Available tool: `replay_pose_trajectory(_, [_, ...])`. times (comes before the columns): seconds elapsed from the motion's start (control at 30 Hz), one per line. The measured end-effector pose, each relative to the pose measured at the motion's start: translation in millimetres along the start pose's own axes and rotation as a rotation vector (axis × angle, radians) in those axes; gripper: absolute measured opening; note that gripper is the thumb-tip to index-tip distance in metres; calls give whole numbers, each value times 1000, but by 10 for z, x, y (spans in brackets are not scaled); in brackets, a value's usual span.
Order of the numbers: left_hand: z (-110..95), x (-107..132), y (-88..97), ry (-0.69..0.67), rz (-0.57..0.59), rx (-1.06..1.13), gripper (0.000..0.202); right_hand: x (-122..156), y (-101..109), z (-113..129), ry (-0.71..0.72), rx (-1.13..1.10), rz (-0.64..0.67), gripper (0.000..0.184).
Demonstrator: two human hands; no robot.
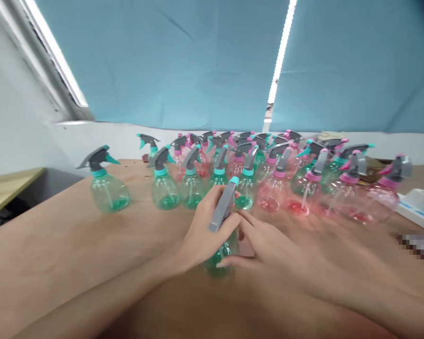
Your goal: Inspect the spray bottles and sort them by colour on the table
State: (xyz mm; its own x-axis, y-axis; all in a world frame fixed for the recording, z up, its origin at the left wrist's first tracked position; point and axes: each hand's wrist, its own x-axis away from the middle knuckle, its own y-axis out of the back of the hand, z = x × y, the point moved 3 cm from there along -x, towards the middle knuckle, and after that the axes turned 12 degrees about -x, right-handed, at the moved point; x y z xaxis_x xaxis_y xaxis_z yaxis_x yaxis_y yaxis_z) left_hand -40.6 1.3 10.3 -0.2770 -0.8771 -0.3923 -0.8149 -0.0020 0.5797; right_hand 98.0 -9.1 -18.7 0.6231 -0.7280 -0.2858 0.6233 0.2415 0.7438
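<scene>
A green spray bottle (222, 256) with a grey trigger head (222, 207) stands on the brown table (56, 245) in front of me. My left hand (205, 230) is wrapped round its neck and trigger head. My right hand (265, 245) rests against the bottle's right side, fingers curled on its body and neck. Both forearms lie low over the table.
Several green spray bottles (166, 188) and pink ones (304, 193) crowd the far half of the table; one green bottle (108, 188) stands apart at the left. A white and blue object (419, 207) lies at the right edge. Blue curtains hang behind.
</scene>
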Motion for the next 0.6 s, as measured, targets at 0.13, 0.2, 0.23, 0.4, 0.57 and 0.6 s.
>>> replay_pose_trajectory(0.13, [-44, -130, -160, -35, 42, 41, 29, 205, 148, -402, 16, -62, 63, 68])
replay_pose_trajectory(0.2, [-51, -173, -184, -25, 35, 31, 27, 306, 170, -637, -6, -69, 85, 74])
replay_pose_trajectory(0.23, [-55, -189, -187, -13, 30, 22, 25, 350, 164, -745, -18, -54, 103, 77])
replay_pose_trajectory(0.4, [-94, -230, -158, 10, 26, -62, 24, 460, 80, -1082, -89, -21, 159, 89])
replay_pose_trajectory(0.57, [-107, -255, -104, -12, 43, -155, 26, 464, 14, -1152, -112, -43, 198, 89])
replay_pose_trajectory(0.6, [-105, -262, -94, -2, 50, -164, 27, 465, 9, -1157, -122, -41, 203, 90])
